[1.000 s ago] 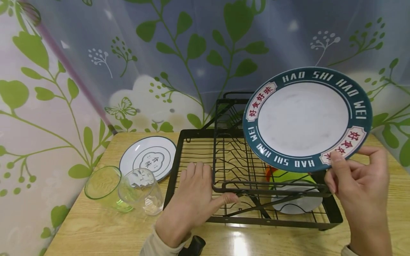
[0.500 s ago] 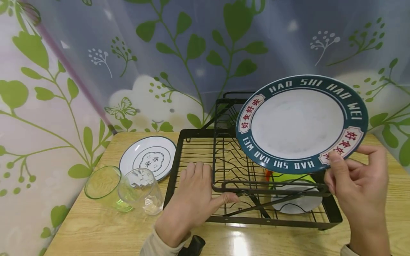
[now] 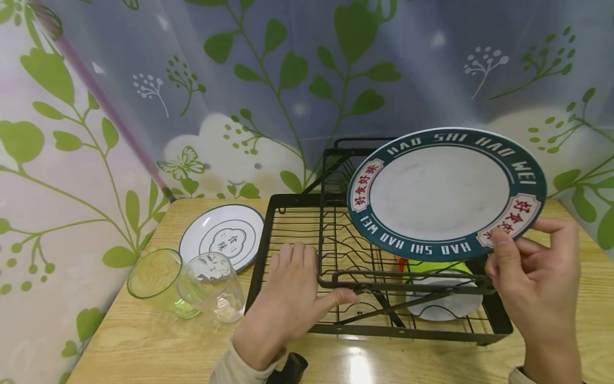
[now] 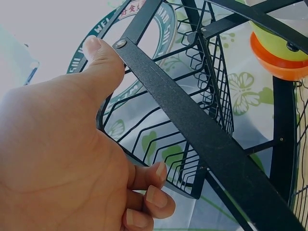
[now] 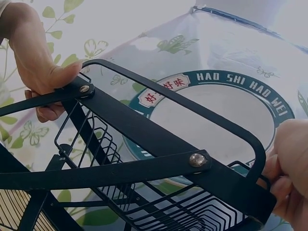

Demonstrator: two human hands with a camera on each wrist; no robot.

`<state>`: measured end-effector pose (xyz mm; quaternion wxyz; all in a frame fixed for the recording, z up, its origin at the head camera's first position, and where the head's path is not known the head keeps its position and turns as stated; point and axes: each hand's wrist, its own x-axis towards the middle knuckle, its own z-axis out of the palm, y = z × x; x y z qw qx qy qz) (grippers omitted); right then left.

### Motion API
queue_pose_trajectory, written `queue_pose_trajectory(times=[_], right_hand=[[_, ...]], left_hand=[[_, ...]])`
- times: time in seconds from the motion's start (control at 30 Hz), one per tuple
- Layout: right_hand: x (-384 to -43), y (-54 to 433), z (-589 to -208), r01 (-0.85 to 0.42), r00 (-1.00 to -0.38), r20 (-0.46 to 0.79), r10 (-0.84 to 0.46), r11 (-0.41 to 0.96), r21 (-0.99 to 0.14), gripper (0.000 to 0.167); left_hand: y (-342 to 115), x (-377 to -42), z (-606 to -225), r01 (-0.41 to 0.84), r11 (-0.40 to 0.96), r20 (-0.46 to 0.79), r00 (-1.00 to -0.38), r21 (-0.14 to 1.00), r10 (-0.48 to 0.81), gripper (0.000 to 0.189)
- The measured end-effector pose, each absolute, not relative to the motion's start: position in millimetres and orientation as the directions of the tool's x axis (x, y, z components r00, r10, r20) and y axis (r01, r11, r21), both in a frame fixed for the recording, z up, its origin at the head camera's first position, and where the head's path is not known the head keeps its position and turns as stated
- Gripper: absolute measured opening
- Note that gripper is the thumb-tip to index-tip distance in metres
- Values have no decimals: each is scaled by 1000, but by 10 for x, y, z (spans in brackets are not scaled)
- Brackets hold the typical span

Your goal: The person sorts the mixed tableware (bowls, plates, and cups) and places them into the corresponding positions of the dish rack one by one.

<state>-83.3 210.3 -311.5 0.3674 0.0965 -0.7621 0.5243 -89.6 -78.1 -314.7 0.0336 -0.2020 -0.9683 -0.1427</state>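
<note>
A large white plate with a dark green rim is held tilted above the right part of the black two-tier dish rack. My right hand pinches its lower right edge, thumb on the upper face. At the left end of the rack's upper tier, my left hand grips the frame. Its thumb lies along the bar, and its fingers curl beside the frame in the left wrist view. The plate hides part of the upper tier. A white bowl and a lime-green bowl sit in the lower tier.
An orange bowl nests against the lime one. Left of the rack, a smaller white plate lies on the wooden table, with a green glass and a clear glass before it. Near the left sleeve is a black object.
The right hand has tilted the large plate flatter, its far edge dropping and its body shifting slightly left. The left hand stays on the rack.
</note>
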Motion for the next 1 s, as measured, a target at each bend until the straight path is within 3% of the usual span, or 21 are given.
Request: queue_pose_trajectory(times=[0.2, 0.4, 0.67, 1.0], right_hand=[[-812, 2095, -3095, -499, -715, 664, 218, 505, -704, 29], [-825, 2107, -3111, -538, -696, 686, 211, 481, -693, 30], [-843, 2122, -3135, -557, -672, 707, 220, 478, -679, 33], [-837, 2122, -3123, -547, -650, 739, 177, 567, -616, 31]], left_hand=[[-782, -896, -3156, 408, 874, 141, -912, 263, 384, 92], [-786, -896, -3155, 413, 873, 143, -911, 261, 388, 88], [-775, -907, -3145, 413, 874, 145, -910, 256, 388, 95], [-783, -904, -3161, 421, 871, 152, -907, 255, 393, 85]])
